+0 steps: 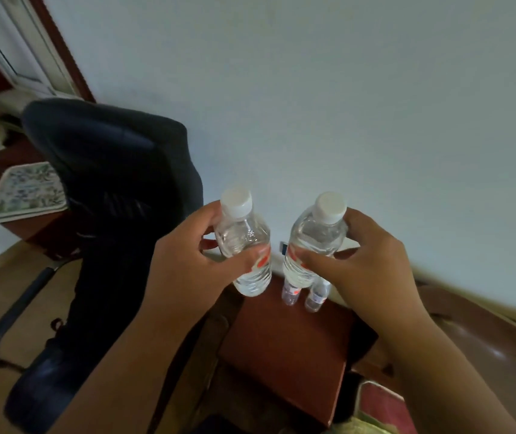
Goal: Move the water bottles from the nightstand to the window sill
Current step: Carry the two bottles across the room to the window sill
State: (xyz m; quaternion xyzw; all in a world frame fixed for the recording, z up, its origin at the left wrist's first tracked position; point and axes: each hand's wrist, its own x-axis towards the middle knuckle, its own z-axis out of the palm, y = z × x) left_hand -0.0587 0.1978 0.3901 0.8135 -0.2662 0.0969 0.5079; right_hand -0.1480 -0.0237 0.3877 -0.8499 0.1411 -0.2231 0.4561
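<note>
My left hand [184,261] grips a clear water bottle [244,242] with a white cap and a red-marked label, held in the air above the nightstand's left edge. My right hand [363,261] grips a second bottle of the same kind [313,242], also lifted. Below the right bottle, two more bottles [305,296] stand on the reddish-brown nightstand [284,349] near the wall; only their lower parts show. A window frame [28,54] with a dark red border is at the upper left, and the sill below it is blurred.
A dark padded office chair [109,183] stands left of the nightstand, between it and the window. A desk [6,170] at the far left carries a patterned pad [24,191] and papers. A wooden headboard [485,336] and bedding [382,408] lie at the lower right.
</note>
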